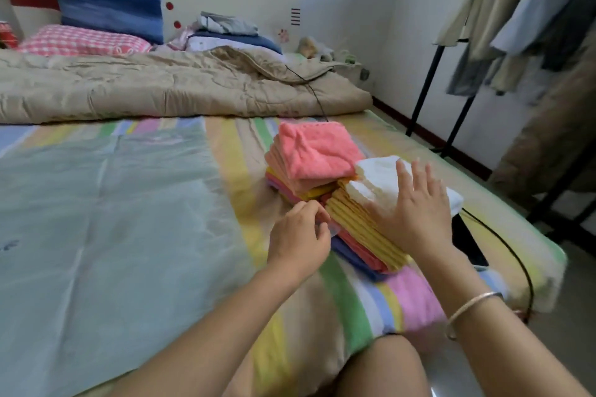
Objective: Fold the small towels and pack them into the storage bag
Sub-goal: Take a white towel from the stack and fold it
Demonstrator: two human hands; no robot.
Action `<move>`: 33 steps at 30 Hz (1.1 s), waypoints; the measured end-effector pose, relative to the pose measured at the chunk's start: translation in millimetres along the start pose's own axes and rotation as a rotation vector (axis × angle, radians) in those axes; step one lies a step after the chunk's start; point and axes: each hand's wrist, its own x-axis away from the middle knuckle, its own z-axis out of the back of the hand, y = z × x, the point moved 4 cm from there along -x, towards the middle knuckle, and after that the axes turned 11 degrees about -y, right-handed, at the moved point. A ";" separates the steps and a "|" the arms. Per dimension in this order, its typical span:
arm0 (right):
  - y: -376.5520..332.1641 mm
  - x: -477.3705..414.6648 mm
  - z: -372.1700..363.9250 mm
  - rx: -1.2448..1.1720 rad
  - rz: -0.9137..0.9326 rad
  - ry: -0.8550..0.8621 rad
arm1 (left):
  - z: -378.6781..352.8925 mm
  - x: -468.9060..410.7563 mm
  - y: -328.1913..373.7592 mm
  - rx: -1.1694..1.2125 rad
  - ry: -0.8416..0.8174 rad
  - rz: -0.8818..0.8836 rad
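Two stacks of folded small towels sit on the striped bed sheet [354,300]. The far stack [317,155] has a pink towel on top. The near stack [364,226] holds yellow, pink and blue towels with white ones [377,180] on top. My right hand [419,206] lies flat with straight fingers on the white towels. My left hand [298,235] has curled fingers at the near stack's left edge and pinches something thin there; what it pinches is unclear. A large translucent green storage bag [106,219] lies spread flat on the bed's left side.
A beige quilt [161,87] lies bunched across the bed's far end, with pillows and folded clothes behind it. A black cable [512,251] and a dark flat device lie by the bed's right edge. A clothes rack [532,26] stands on the right.
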 end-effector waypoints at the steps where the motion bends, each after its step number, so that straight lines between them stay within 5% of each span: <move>1: 8.0 -6.3 -8.0 0.017 -0.018 -0.086 | -4.3 -3.1 4.2 0.012 -0.013 -0.004; 4: 18.4 -12.0 -25.8 0.085 0.002 -0.179 | -13.5 -9.1 10.9 0.037 -0.047 0.004; 14: 25.7 -8.9 -0.4 -0.107 0.002 -0.006 | -23.2 -12.7 7.8 0.164 -0.179 0.110; 21: -2.1 20.0 47.3 -0.302 0.061 0.310 | -15.1 -8.3 26.9 1.022 -0.283 0.244; 25: -8.7 7.6 22.7 -0.182 -0.004 0.024 | -2.0 -5.3 31.2 1.145 -0.357 0.221; 28: -1.1 -0.5 11.9 -0.310 -0.091 -0.103 | -0.7 -3.4 28.9 1.132 -0.383 0.243; 33: -20.8 15.9 39.8 -0.407 -0.018 0.204 | 0.4 3.3 19.2 1.157 -0.315 0.310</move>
